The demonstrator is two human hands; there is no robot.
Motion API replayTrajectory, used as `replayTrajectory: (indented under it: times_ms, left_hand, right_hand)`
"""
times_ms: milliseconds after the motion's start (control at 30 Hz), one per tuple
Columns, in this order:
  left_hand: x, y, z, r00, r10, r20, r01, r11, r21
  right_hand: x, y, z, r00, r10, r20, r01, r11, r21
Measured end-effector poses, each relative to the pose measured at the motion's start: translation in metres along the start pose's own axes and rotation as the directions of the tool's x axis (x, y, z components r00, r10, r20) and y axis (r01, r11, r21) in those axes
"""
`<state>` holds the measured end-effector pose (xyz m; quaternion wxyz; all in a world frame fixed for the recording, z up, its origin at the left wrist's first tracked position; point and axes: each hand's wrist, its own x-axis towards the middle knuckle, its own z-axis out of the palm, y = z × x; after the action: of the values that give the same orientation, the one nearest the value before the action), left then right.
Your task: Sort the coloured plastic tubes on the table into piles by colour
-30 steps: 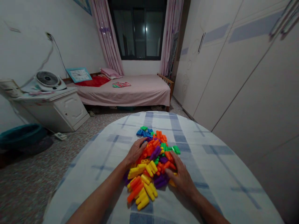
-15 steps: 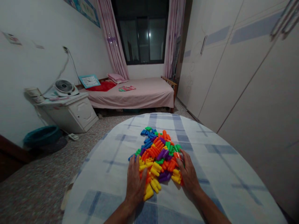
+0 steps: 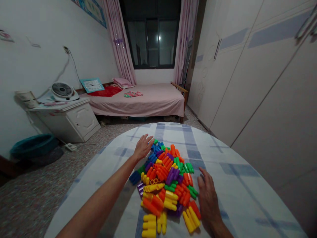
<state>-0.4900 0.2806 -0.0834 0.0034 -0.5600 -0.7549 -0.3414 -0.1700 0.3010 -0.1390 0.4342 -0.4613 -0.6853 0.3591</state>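
Observation:
A heap of plastic building blocks [image 3: 160, 173], shaped like joined tubes in orange, yellow, green, blue and purple, lies on the cloth-covered table [image 3: 237, 195]. My left hand [image 3: 144, 146] reaches to the heap's far left side, fingers spread beside the blue blocks [image 3: 156, 147]. At the right edge of the pile rests my right hand [image 3: 208, 195], fingers apart and curved, next to the green and red blocks. Neither hand holds a block. Several yellow blocks [image 3: 149, 226] lie at the near end, closest to me.
Beyond the table stands a bed [image 3: 148, 102] with a pink sheet. A white cabinet [image 3: 79, 120] with a fan [image 3: 63, 91] on top is at the left, above a teal basin [image 3: 34, 145]. A tall wardrobe [image 3: 262, 82] lines the right wall.
My left hand has moved forward from the near left of the heap to its far left. My right hand has come back slightly and off the blocks. The near blocks have spread toward me.

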Motion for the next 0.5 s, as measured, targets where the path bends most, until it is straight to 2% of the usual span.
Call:
replayTrajectory:
  times_ms: [100,233,367,500]
  left_hand:
    - [0.039,-0.015,0.024,0.989,0.021,0.149,-0.009,0.996,-0.087]
    - [0.057,-0.006,0.048,0.955,0.105,0.277,-0.053,0.98,-0.19]
    - [0.043,0.015,0.051,0.898,0.16,0.41,-0.085,0.977,-0.195]
    - [0.012,0.032,0.04,0.852,0.163,0.498,-0.107,0.985,-0.139]
  right_hand:
    - [-0.002,0.002,-0.001,0.999,0.038,0.02,-0.038,0.999,0.02]
    - [-0.005,0.004,-0.001,0.997,0.076,0.015,-0.077,0.997,0.028]
    - [-0.003,0.006,-0.001,0.997,0.064,0.03,-0.065,0.998,0.027]
    - [-0.001,0.007,0.001,0.998,0.048,0.035,-0.049,0.998,0.037]
